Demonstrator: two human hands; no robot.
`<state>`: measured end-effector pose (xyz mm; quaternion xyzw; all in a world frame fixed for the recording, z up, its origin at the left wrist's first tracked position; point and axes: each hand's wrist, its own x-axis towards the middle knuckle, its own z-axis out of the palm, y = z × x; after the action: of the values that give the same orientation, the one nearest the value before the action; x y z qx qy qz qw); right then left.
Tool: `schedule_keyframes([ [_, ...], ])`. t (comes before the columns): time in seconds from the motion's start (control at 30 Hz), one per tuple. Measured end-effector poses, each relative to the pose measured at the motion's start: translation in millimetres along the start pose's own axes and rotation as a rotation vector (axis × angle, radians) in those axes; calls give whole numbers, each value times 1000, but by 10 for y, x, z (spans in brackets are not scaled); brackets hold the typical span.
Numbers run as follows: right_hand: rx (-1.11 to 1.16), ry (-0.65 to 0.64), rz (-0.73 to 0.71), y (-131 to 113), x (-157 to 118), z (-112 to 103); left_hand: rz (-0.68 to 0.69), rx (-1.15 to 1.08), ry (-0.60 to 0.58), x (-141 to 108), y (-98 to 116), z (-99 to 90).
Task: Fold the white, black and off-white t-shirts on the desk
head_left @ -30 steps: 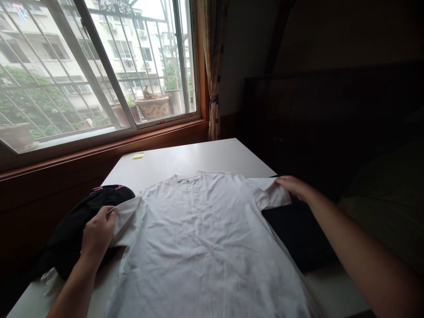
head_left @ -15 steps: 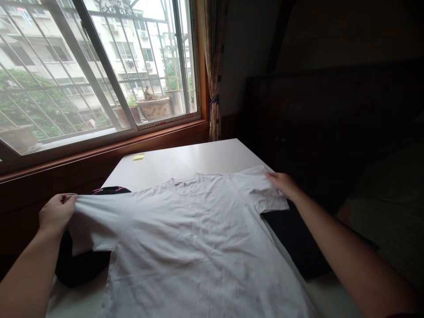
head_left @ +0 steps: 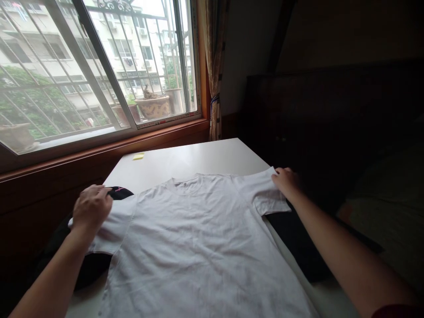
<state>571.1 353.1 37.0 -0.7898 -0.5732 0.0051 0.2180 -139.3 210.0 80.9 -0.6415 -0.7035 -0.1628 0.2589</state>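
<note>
A white T-shirt (head_left: pixel 195 238) lies spread out, its collar toward the far side and its lower part running out of view at the bottom. My right hand (head_left: pixel 285 180) pinches the end of the right-hand sleeve. Over the left-hand sleeve is my left hand (head_left: pixel 92 208), its fingers loosely stretched forward and no fabric visibly gripped; whether it touches the cloth is hard to tell. Dark cloth (head_left: pixel 300 243) shows beneath the right-hand sleeve. Another black item (head_left: pixel 94 269) with pink marks sticks out from under the left-hand sleeve.
The white table (head_left: pixel 198 154) carries a yellow sticky note (head_left: pixel 138 156) near its far left corner. Beyond the table are a barred window (head_left: pixel 99 66) and a tied curtain (head_left: pixel 215 88). A dark piece of furniture (head_left: pixel 314 119) stands to the right.
My left hand has let go of the left-hand sleeve's end and moved right over the sleeve, which now lies lower. My right hand has shifted slightly right, still on its sleeve.
</note>
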Motion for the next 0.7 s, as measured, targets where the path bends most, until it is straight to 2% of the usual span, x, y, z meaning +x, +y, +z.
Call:
schedule_keyframes([
  [0.03, -21, 83, -64, -119, -54, 11, 97, -54, -20, 19, 216, 33],
  [0.1, -42, 229, -245, -451, -207, 78, 288, -155, -144, 32, 705, 138],
  [0.13, -31, 226, -360, -652, -307, 138, 329, -183, -210, 23, 964, 210],
  [0.17, -15, 186, -464, -866, -421, 216, 336, -196, -283, 5, 1219, 295],
  [0.23, -1, 23, -608, -1285, -672, 414, 256, -204, -440, -49, 1675, 487],
  [0.33, -23, -291, -640, -1752, -1018, 746, 180, -201, -498, -114, 2093, 779],
  [0.4, -33, -364, -635, -1910, -1157, 924, 120, -192, -498, -118, 2161, 930],
  [0.47, -37, -386, -630, -1968, -1195, 1037, 59, -181, -499, -96, 2102, 1031],
  [0.7, -56, -401, -599, -1898, -902, 1117, -60, -141, -515, 25, 1713, 1146],
])
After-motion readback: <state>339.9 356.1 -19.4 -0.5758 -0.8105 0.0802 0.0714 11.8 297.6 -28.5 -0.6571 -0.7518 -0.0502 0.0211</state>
